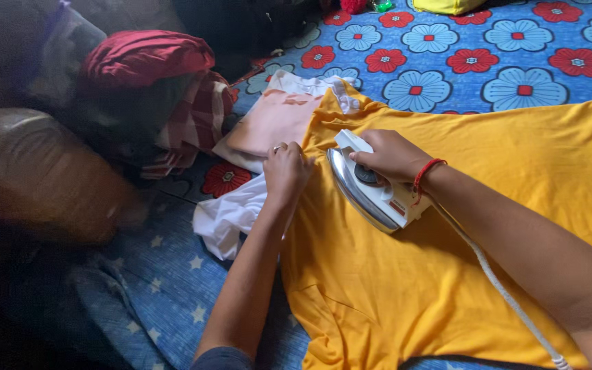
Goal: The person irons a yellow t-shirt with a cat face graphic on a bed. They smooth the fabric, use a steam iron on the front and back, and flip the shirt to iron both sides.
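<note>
A yellow T-shirt (pixel 447 226) lies spread flat on a blue sheet with red and blue flowers. My right hand (pixel 393 155), with a red thread at the wrist, grips the handle of a white electric iron (pixel 371 188) that is tilted on the shirt near its collar. Its white cord (pixel 495 281) trails toward the lower right. My left hand (pixel 286 168), wearing a ring, pinches the shirt's edge beside the iron's tip.
Folded pink and white clothes (pixel 275 120) lie just left of the shirt, and a white cloth (pixel 227 219) lies below them. A heap with red and checked fabric (pixel 166 89) and a blurred brown bundle (pixel 42 178) stand at the left. A starred blue cloth (pixel 166 288) covers the lower left.
</note>
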